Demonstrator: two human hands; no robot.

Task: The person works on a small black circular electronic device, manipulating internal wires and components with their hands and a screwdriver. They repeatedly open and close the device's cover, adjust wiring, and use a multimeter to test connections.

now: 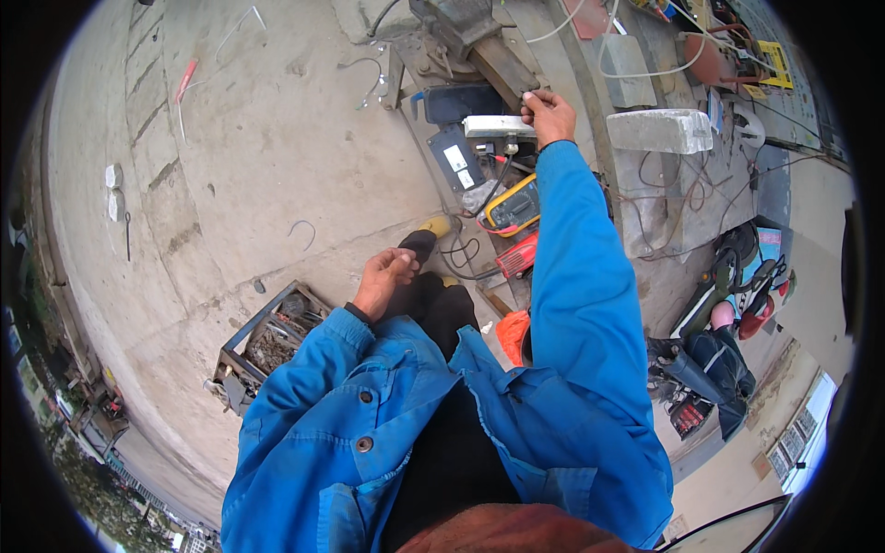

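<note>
My right hand (550, 116) reaches out at the far right of the middle, fingers curled and thumb pressed to the forefinger. It is beside the end of a white bar-shaped block (493, 127) and just below the metal bar of a bench vise (502, 69); whatever it may grip is hidden. Above my leg, my left hand (387, 281) is closed in a pinch, and anything in it is too small to make out. Below the white block lie a flat black box (455, 157) with white labels and a yellow multimeter (513, 208) with leads.
A red tool-like object (518, 258) and an orange cloth-like item (513, 335) lie near my right arm. A metal box of scrap (277, 334) stands at lower left. To the right are a pale stone block (660, 131), loose wires and bags (705, 369). A red-handled tool (186, 81) lies far left.
</note>
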